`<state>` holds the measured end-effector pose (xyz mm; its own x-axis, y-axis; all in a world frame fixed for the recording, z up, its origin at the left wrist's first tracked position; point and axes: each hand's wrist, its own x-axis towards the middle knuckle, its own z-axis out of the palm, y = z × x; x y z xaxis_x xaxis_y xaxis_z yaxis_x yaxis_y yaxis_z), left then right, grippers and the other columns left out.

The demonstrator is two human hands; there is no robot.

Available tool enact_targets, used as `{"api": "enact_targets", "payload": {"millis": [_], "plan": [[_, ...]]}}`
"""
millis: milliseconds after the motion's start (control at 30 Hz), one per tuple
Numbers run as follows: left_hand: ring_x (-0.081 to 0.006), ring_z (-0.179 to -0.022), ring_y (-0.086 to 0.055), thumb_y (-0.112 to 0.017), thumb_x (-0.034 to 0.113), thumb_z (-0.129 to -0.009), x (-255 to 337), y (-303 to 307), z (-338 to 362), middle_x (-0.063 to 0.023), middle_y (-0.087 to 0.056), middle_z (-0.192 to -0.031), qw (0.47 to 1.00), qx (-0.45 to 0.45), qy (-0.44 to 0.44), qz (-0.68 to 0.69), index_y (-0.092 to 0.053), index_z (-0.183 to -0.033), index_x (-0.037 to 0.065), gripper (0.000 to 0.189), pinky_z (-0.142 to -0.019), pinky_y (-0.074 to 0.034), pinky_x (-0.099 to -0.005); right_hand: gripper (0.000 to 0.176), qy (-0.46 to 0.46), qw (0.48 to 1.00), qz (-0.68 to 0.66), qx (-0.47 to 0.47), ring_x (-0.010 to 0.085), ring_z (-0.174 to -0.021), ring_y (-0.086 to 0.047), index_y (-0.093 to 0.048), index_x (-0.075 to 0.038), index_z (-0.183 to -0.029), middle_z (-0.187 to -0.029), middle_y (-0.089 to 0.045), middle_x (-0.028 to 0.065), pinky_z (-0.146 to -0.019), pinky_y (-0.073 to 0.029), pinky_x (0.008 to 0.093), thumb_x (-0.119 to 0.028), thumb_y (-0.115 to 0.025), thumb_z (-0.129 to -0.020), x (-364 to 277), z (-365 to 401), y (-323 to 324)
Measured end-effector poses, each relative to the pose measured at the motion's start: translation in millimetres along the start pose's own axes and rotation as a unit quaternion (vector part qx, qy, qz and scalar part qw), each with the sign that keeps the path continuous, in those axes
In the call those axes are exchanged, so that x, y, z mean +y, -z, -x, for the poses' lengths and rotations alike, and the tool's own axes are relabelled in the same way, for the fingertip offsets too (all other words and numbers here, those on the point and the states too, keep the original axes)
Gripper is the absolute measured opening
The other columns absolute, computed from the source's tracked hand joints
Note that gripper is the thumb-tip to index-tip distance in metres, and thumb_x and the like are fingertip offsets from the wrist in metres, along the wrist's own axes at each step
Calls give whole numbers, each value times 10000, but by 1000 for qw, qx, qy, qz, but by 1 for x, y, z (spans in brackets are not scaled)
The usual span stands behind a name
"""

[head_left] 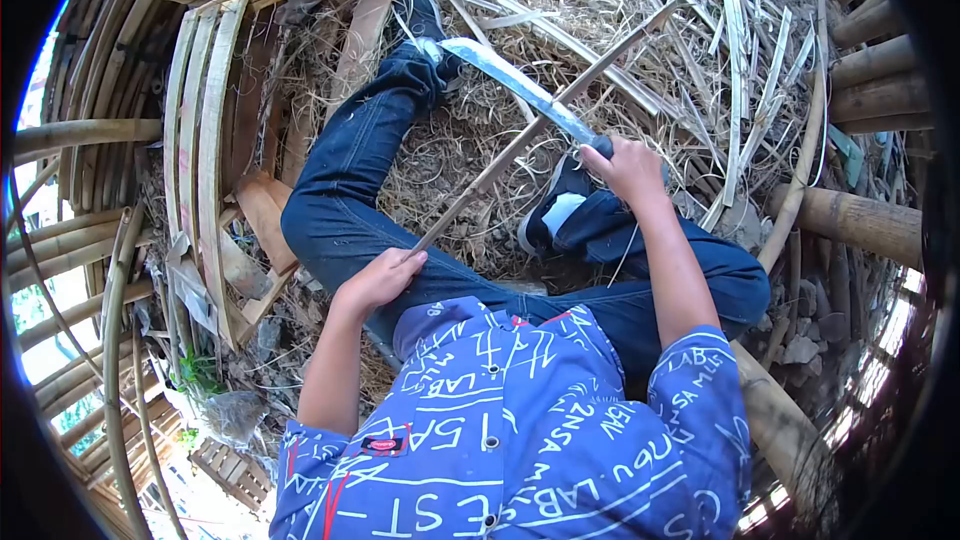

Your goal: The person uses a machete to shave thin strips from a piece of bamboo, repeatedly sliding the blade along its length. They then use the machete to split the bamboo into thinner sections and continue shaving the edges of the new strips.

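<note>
My left hand (378, 282) is closed round the lower end of a long bamboo strip (505, 158), close to my thigh. The strip slants up and to the right, away from me. In my right hand (632, 170) is the dark handle of a machete (510, 78), its long, curved blade pointing up and left. The blade crosses the strip near its middle and appears to touch it; which part of the edge meets the strip I cannot make out. My fingers partly hide the handle.
Thin shavings (600, 30) and split bamboo strips cover the ground ahead. A wooden crate frame (208, 140) stands at the left. Bamboo poles (860, 225) wall both sides. My bent legs (350, 155) and shoes surround the work area.
</note>
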<state>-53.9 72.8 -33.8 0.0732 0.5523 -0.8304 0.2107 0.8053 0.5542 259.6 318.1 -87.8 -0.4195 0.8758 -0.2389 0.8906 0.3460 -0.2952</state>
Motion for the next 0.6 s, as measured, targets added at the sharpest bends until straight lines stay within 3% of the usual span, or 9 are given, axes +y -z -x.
{"api": "enact_targets", "payload": {"millis": [100, 200, 367, 467, 600], "plan": [[-58, -507, -303, -462, 333, -1016, 1, 4, 0, 76, -346, -585, 999, -4, 34, 9, -447, -678, 107, 407, -444, -243, -263, 643, -15, 1000, -13, -10, 384, -706, -679, -670, -20, -814, -712, -665, 223, -651, -536, 494, -643, -522, -862, -17, 6, -8], [-61, -509, -306, -462, 332, -1016, -10, 1, -1, 72, -352, -587, 999, -4, 34, 3, -447, -672, 105, 412, -450, -245, -267, 648, 44, 997, -19, -62, 404, -735, -673, -646, -20, -767, -741, -662, 239, -675, -528, 508, -648, -520, -865, -41, 24, -3], [-65, -518, -310, -462, 330, -1014, -14, -2, 1, 65, -354, -585, 1000, 16, 3, -7, -453, -673, 95, 415, -466, -257, -265, 617, -24, 999, 1, -35, 370, -762, -681, -684, -70, -855, -788, -689, 202, -680, -529, 482, -669, -536, -834, 12, -1, 3], [-67, -525, -312, -466, 332, -1010, -11, -3, -3, 61, -355, -584, 995, 32, -60, -78, -461, -677, 87, 414, -476, -263, -267, 612, 2, 1000, -2, -22, 374, -762, -679, -669, -63, -850, -780, -686, 204, -676, -527, 485, -661, -538, -837, 19, -8, 12], [-75, -551, -336, -464, 342, -1011, -7, 0, 2, 52, -380, -596, 1000, 14, 9, -16, -486, -702, 57, 421, -499, -295, -281, 612, 26, 999, 20, 14, 377, -749, -678, -654, -50, -857, -750, -680, 197, -681, -527, 490, -652, -544, -841, 15, -9, -1]]}}
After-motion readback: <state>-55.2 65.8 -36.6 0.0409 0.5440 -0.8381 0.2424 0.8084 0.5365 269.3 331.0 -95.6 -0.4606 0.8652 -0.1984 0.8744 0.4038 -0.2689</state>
